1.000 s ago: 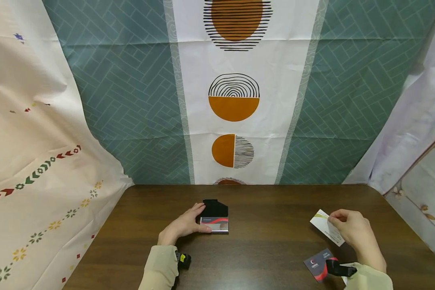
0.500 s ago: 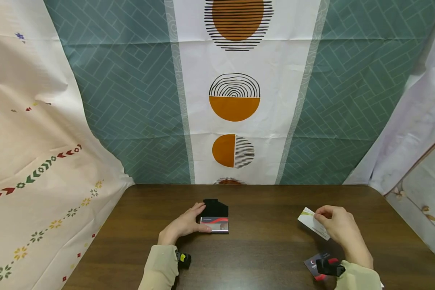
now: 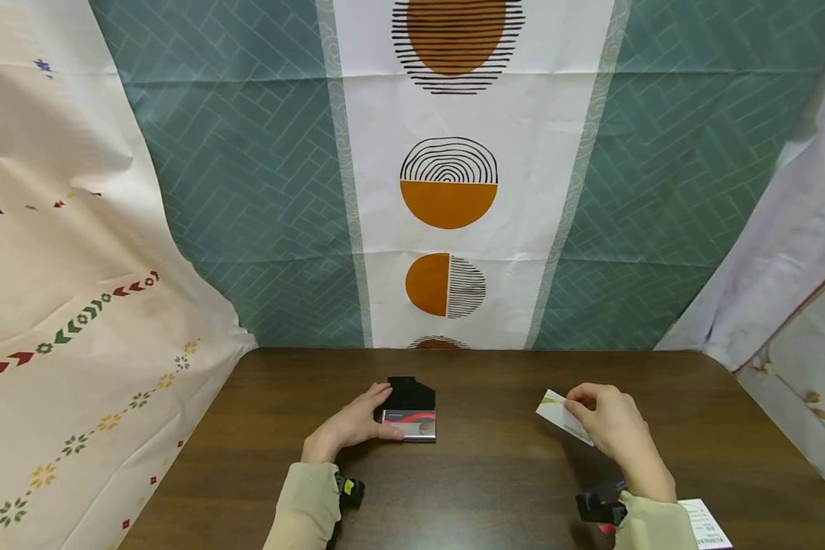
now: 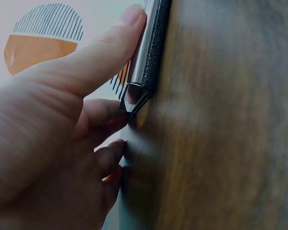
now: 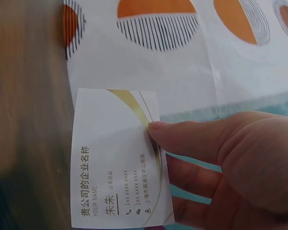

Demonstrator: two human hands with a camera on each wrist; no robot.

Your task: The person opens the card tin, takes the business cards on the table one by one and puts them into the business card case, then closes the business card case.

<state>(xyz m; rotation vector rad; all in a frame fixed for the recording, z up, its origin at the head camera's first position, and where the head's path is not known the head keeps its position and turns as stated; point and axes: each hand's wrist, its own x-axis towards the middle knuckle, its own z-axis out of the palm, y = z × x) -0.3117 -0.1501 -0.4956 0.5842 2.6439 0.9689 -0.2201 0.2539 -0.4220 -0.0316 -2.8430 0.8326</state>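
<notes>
On the table [image 3: 467,489], the left hand [image 3: 347,429] is kept at the left side of the opened case [image 3: 409,403], which is gripped by it. By the right hand [image 3: 612,416], the card [image 3: 561,418] has just been carried leftward, so the gap to the case has been narrowed; the two are set well apart. The card is pinched at one edge, apparently raised; its long axis is slanted from far left to near right, printed face turned upward.
</notes>
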